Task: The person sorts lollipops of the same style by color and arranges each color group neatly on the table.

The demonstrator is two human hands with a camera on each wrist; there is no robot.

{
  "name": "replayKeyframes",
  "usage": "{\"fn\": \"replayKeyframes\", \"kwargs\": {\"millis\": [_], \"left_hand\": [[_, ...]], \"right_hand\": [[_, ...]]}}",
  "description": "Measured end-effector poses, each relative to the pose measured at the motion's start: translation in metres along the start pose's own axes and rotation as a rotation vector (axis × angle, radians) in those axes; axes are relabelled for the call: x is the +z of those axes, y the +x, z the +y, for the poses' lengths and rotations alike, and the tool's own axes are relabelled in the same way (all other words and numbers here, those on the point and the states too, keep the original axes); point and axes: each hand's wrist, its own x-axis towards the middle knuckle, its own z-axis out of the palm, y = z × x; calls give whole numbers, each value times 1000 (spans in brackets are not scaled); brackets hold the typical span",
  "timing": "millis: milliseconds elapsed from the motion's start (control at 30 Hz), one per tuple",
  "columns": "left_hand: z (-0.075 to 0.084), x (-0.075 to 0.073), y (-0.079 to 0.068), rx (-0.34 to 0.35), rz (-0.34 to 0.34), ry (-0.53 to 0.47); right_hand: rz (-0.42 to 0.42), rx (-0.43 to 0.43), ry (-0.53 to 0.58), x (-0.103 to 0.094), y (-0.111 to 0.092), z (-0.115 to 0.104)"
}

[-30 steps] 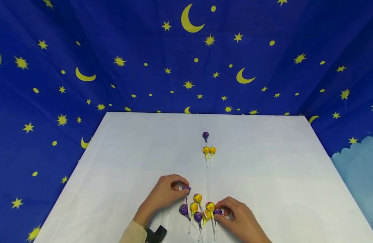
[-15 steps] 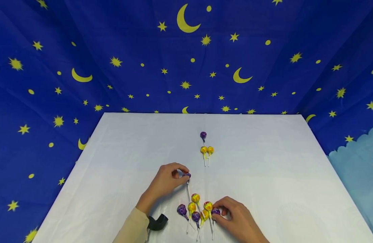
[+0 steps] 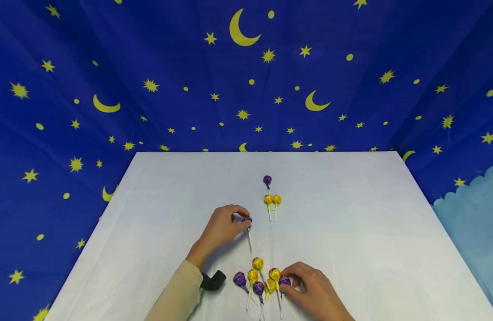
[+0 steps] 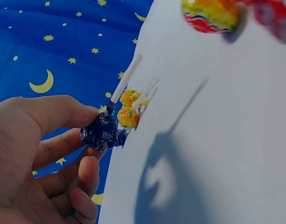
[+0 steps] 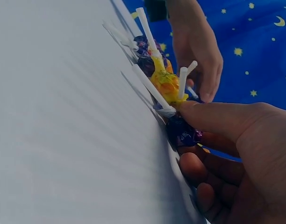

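Observation:
My left hand [image 3: 224,226] pinches a purple-wrapped lollipop [image 4: 100,133] by its candy end between thumb and fingers. In the left wrist view its white stick points up, and a shadow of hand and stick falls on the white table. My right hand [image 3: 312,287] holds another purple lollipop [image 5: 182,130] by its head, at the right side of a loose group. Beside it in that group lie several yellow lollipops [image 3: 257,263] and two more purple lollipops [image 3: 240,279], their sticks crossing toward the near edge.
Farther back on the white table [image 3: 351,214], two yellow lollipops [image 3: 277,199] lie side by side, with a purple lollipop [image 3: 267,180] just behind them. A blue cloth [image 3: 190,53] with yellow moons and stars hangs around the table. A black strap piece [image 3: 213,281] sits at the left wrist.
My left hand has carried its purple lollipop away from the near group, forward toward the lollipops at the back. My right hand stays at the group, fingers on the same purple lollipop.

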Motion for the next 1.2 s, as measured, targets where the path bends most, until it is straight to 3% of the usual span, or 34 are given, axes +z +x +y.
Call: {"fn": "replayKeyframes", "kwargs": {"millis": [233, 700, 900, 1200], "left_hand": [[9, 1, 22, 10, -4, 34], [6, 3, 60, -9, 0, 55], [8, 4, 73, 3, -8, 109], [1, 0, 87, -17, -2, 105]], "right_hand": [[19, -13, 6, 0, -2, 2], [44, -41, 29, 2, -1, 2], [35, -20, 22, 1, -1, 1], [31, -35, 43, 1, -1, 1]]}}
